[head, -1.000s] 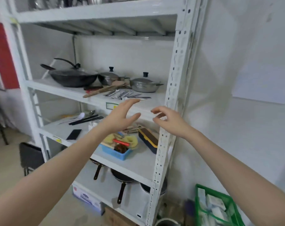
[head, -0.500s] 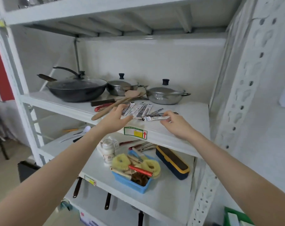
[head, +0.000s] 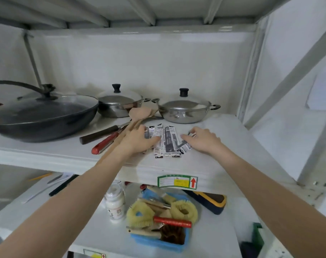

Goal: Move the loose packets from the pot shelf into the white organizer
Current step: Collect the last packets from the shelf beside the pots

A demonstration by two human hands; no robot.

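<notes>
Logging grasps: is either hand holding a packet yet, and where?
Neither clearly. The left hand lies flat on the black-and-white strip packets; the right hand touches their right ends with its fingertips.

You've got one view only, head-mounted, wide-angle, so nothing overlaps with a second camera. It faces forward and slightly down, straight into the pot shelf [head: 223, 146], close enough that both forearms run up from the bottom corners. The shelf above [head: 139, 12] caps the top edge; the lower shelf [head: 214, 235] fills the bottom.
</notes>
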